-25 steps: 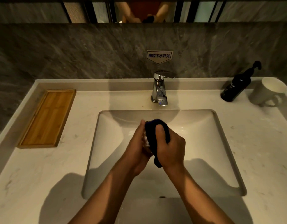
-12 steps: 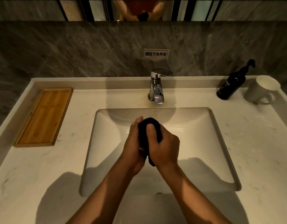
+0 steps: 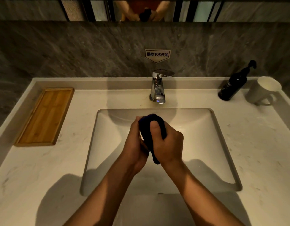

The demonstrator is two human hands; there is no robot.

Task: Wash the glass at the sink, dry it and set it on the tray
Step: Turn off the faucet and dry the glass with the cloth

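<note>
Both my hands are together over the white sink basin (image 3: 108, 144). My right hand (image 3: 167, 144) is closed around a dark blue cloth (image 3: 147, 126) that wraps the glass. My left hand (image 3: 134, 144) cups the wrapped glass from the left side. Almost all of the glass is hidden by the cloth and my fingers; only a small glint shows between the hands (image 3: 143, 141). A wooden tray (image 3: 44, 118) lies on the counter at the far left, with nothing on it.
A chrome faucet (image 3: 157, 88) stands behind the basin, with no water running. A black pump bottle (image 3: 234, 84) and a white mug (image 3: 263, 92) stand at the back right. The pale stone counter (image 3: 255, 152) surrounds the sink; a grey wall rises behind.
My hands have stayed over the basin, and the cloth has shifted slightly around the glass between my fingers. The view has moved a little.
</note>
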